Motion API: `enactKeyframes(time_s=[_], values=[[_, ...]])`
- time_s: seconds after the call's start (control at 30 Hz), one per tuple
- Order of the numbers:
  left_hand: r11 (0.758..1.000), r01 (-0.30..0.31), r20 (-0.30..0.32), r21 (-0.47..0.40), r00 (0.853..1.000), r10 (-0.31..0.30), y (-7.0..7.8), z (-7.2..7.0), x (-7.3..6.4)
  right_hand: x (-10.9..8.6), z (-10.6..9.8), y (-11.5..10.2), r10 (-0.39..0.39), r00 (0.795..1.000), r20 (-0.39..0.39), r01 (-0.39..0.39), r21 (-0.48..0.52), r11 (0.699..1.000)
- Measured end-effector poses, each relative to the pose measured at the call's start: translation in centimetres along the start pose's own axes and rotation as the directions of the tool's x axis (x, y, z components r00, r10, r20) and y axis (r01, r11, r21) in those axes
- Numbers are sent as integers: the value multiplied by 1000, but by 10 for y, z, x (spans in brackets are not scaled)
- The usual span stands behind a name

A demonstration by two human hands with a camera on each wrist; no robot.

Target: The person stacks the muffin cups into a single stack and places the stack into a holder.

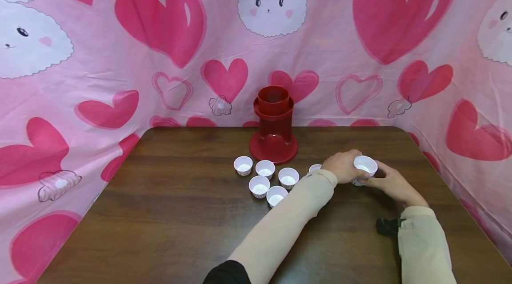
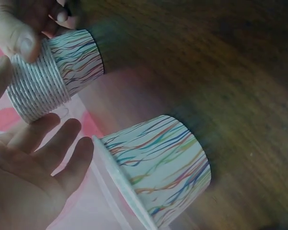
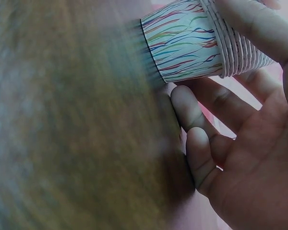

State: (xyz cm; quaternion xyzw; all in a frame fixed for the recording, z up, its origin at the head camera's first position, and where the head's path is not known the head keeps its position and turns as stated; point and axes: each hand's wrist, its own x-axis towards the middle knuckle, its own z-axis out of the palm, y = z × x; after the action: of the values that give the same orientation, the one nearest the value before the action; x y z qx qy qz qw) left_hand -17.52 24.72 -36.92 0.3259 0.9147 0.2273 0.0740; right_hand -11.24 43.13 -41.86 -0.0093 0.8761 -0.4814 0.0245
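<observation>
At the right of the table, a stack of nested paper cups (image 1: pixel 365 165) with coloured wavy stripes stands between both hands. My right hand (image 1: pixel 396 183) grips it from the right; in the right wrist view the thumb lies over the rolled rims and fingers (image 3: pixel 225 103) pass beneath. From the other side my left hand (image 1: pixel 342 166) holds the stack's rim end between thumb and fingers (image 2: pixel 41 127). Beside the left hand stands a single striped paper cup (image 2: pixel 158 167), partly hidden by that hand in the head view.
Several single paper cups (image 1: pixel 259 186) stand upright mid-table, one partly behind the left forearm. Behind them is a red cylindrical holder (image 1: pixel 276 135) with a round base. A pink heart-patterned cloth (image 1: pixel 180 30) hangs behind the brown table (image 1: pixel 168 213).
</observation>
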Motion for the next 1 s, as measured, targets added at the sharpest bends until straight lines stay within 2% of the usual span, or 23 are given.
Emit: enactKeyframes(time_s=[0.2,0.5,0.6,0.77,0.87,1.0], values=[[997,22,37,68,999,-24,0,0,-4,0,1,0,12,1000,17,-12,11,1000],[973,-61,53,224,997,50,-5,-9,-15,-3,3,-5,40,999,17,-41,29,999],[976,-103,113,194,990,82,-9,-16,-21,-2,2,-5,44,999,16,-44,11,999],[984,-169,225,52,962,153,-15,-30,-35,-2,2,-5,55,998,23,-55,3,998],[976,-216,224,7,952,209,-20,-38,-45,-2,2,-4,63,998,24,-63,-2,998],[962,-270,189,-38,943,273,-29,-51,-60,-1,3,-4,70,997,15,-69,-23,997]])
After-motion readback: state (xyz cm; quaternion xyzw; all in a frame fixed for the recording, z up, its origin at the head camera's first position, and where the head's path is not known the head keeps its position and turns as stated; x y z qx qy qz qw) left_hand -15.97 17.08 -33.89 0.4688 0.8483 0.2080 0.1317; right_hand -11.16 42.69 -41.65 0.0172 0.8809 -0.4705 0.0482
